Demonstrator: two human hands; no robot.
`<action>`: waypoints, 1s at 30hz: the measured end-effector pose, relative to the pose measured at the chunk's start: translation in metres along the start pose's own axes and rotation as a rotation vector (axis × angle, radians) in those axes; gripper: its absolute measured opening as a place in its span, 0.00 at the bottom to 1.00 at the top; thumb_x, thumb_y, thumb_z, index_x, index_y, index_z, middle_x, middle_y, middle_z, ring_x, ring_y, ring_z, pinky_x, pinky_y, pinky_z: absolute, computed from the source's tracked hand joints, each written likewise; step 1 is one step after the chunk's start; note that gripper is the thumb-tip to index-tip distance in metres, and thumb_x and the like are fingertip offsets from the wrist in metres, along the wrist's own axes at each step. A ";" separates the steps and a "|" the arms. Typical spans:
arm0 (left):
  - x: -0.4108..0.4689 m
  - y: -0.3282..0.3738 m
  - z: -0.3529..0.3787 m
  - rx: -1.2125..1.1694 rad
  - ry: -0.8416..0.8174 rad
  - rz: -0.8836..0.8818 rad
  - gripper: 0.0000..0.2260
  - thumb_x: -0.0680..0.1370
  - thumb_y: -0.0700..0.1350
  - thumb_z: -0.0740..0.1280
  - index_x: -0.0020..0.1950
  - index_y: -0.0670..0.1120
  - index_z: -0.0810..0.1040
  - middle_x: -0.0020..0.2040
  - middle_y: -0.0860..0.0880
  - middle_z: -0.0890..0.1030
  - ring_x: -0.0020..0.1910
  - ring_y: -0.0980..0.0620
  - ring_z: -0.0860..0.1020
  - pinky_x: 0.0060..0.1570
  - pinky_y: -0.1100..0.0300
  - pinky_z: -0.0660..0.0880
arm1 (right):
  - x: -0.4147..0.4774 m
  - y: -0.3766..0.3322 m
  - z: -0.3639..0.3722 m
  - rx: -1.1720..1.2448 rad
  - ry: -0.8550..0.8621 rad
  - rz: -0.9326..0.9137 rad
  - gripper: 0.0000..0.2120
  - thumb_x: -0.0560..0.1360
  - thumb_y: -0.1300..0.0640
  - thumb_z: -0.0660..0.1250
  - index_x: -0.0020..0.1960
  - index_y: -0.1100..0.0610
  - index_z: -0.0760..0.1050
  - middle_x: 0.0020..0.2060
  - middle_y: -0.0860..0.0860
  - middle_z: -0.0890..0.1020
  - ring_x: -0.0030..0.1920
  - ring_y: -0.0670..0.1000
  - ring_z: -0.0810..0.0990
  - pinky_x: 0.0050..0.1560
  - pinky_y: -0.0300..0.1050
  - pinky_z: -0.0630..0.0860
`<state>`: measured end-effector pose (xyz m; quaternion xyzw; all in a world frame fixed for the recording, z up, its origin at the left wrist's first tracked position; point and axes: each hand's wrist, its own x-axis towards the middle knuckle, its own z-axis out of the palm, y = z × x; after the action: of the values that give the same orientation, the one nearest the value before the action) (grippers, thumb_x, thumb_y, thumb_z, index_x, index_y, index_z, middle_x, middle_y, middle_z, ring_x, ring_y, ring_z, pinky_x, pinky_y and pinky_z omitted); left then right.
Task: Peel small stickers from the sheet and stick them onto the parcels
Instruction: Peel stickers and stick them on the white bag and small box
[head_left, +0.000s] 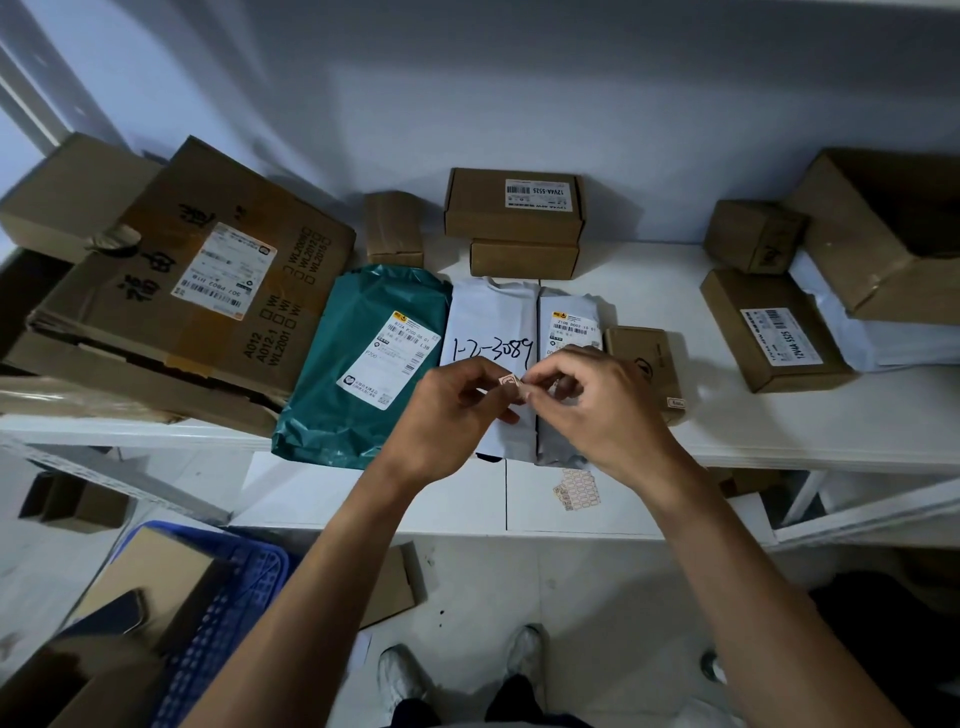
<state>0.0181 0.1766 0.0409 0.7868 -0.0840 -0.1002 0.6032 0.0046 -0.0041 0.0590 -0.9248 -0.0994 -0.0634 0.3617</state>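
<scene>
Near edge of the desk (649, 512): your sticker sheet (577, 488) lies flat, just below your right wrist. Above it, your left hand (457, 410) and right hand (597, 402) meet fingertip to fingertip, both pinched on one small sticker (511, 383). Looks like you're mid-peel, or freeing it from a finger. Next: press it onto a parcel, probably the white mailer (491, 332) right under your hands. Grey mailer (569, 317) beside it, green mailer (363, 353) left, boxes behind.

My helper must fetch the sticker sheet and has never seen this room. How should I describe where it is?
Find the white shelf loaded with parcels. On the lower ledge in front of it, under the right hand, lies the sticker sheet. It is the only loose flat paper there, printed with a grid of small labels.
</scene>
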 end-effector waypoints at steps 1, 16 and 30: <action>0.000 0.000 0.000 0.001 0.000 0.003 0.06 0.80 0.41 0.68 0.51 0.39 0.82 0.46 0.46 0.86 0.42 0.49 0.86 0.53 0.44 0.80 | 0.000 0.001 0.000 0.004 -0.007 0.003 0.03 0.76 0.53 0.73 0.47 0.51 0.84 0.41 0.40 0.83 0.45 0.39 0.79 0.41 0.35 0.76; -0.004 -0.009 0.006 -0.312 0.162 -0.123 0.08 0.78 0.36 0.69 0.55 0.42 0.75 0.39 0.41 0.86 0.41 0.43 0.86 0.53 0.53 0.80 | 0.001 0.014 0.009 0.097 0.183 0.068 0.03 0.77 0.57 0.70 0.48 0.54 0.83 0.39 0.44 0.85 0.39 0.41 0.82 0.42 0.44 0.81; -0.001 -0.006 0.018 -0.439 0.110 -0.237 0.12 0.82 0.47 0.65 0.52 0.41 0.85 0.47 0.43 0.87 0.47 0.42 0.86 0.57 0.52 0.80 | -0.008 0.007 0.022 -0.051 0.285 -0.173 0.06 0.78 0.57 0.71 0.54 0.57 0.83 0.46 0.50 0.88 0.46 0.48 0.86 0.45 0.47 0.84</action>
<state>0.0129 0.1618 0.0307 0.6457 0.0656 -0.1433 0.7472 -0.0003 0.0047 0.0372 -0.9033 -0.1247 -0.2275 0.3416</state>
